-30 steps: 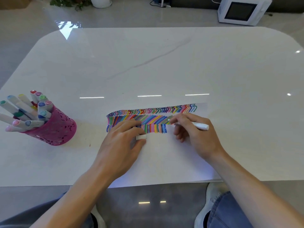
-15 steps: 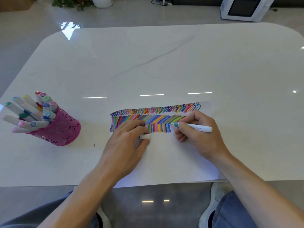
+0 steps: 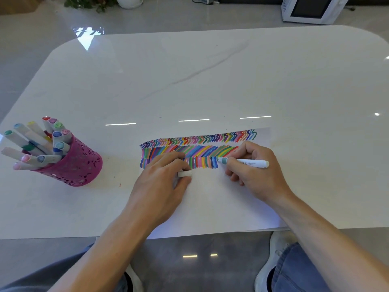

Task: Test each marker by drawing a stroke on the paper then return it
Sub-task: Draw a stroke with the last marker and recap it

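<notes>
Left hand [image 3: 160,186] half-hides cap [image 3: 185,173] — right hand [image 3: 259,175] covers marker [image 3: 250,163] middle

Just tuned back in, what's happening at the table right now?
A person is testing markers. The right hand grips an uncapped marker, its tip at the right end of the bottom row of strokes on the paper. The left hand rests on the paper, pinching the white cap. The other markers stand capped in the pink holder to the left.
</notes>
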